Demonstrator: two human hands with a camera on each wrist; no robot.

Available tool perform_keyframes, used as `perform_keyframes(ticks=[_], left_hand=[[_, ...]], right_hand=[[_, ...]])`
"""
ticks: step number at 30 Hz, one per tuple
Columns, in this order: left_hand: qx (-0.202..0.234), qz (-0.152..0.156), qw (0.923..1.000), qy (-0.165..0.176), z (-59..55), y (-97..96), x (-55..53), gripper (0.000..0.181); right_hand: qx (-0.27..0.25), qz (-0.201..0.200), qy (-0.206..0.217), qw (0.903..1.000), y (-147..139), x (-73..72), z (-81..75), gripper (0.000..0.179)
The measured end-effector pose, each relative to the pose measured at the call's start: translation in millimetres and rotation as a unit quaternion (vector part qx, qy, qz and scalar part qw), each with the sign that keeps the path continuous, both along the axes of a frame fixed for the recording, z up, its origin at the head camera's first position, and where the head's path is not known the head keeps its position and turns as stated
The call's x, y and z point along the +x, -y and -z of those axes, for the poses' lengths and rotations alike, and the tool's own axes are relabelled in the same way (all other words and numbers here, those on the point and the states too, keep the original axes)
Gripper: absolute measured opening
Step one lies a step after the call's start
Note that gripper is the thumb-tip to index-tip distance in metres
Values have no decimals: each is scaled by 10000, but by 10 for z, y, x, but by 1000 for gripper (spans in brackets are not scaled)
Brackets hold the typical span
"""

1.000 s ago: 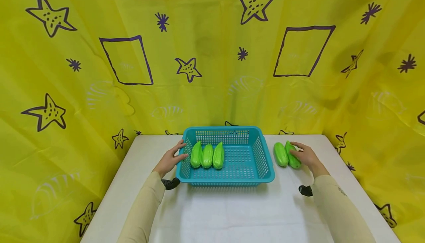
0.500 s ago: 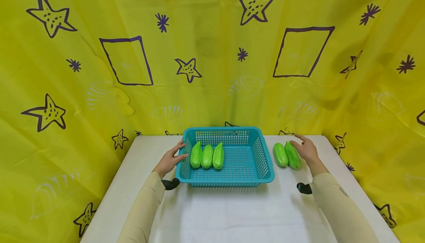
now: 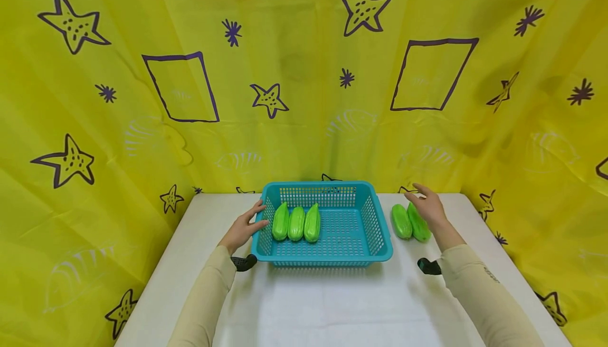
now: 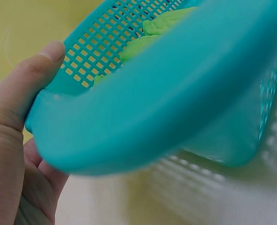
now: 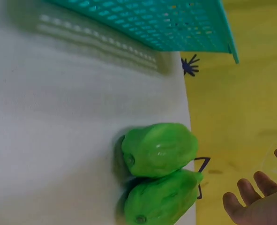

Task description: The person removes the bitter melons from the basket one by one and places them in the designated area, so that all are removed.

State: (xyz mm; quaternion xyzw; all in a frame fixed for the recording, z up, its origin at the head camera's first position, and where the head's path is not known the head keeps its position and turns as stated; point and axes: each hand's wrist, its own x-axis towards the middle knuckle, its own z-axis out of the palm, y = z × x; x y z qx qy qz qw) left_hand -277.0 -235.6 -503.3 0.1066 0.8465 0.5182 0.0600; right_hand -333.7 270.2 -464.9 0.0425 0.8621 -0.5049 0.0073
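Observation:
My left hand (image 3: 243, 229) grips the left rim of a turquoise plastic basket (image 3: 328, 258). In the left wrist view its thumb (image 4: 37, 70) lies over the rim and other fingers show below it. Inside the basket, three green papayas (image 3: 296, 223) lie side by side at the left. Two more papayas lie touching on the table right of the basket, one nearer the basket (image 3: 401, 221) and one farther right (image 3: 419, 224). My right hand (image 3: 433, 212) is above the farther one, its fingers spread and holding nothing; the right wrist view shows it apart from both papayas.
A white cloth covers the table (image 3: 309, 305). Yellow curtain (image 3: 304, 141) with drawn stars hangs behind and at both sides, close to the table edges. Dark wrist camera mounts (image 3: 244, 262) stick out near both sleeves.
My right hand has come off the farther papaya, rising and shifting slightly left above the pair. The papayas, the basket and my left hand stay where they were.

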Motion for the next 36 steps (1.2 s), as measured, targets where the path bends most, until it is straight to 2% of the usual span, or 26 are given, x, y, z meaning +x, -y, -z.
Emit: perform_keyframes(ticks=[6, 7, 13, 18, 28, 36], left_hand=[[117, -139, 9995, 261, 13, 5, -39, 65], [97, -162, 9995, 250, 51, 18, -63, 66], [111, -155, 9995, 252, 29, 20, -64, 66], [113, -154, 9994, 275, 19, 22, -55, 66], [75, -192, 9994, 289, 26, 19, -66, 65], [9, -127, 9996, 237, 31, 22, -59, 65]], right_hand=[[-80, -169, -89, 9998, 92, 12, -60, 69], [-109, -189, -94, 9997, 107, 15, -74, 69], [-213, -438, -108, 9988, 202, 26, -128, 71], [-81, -720, -17, 9974, 287, 29, -171, 75], [-172, -889, -14, 9959, 491, 136, -315, 76], [-302, -1140, 7, 9930, 620, 191, -365, 73]])
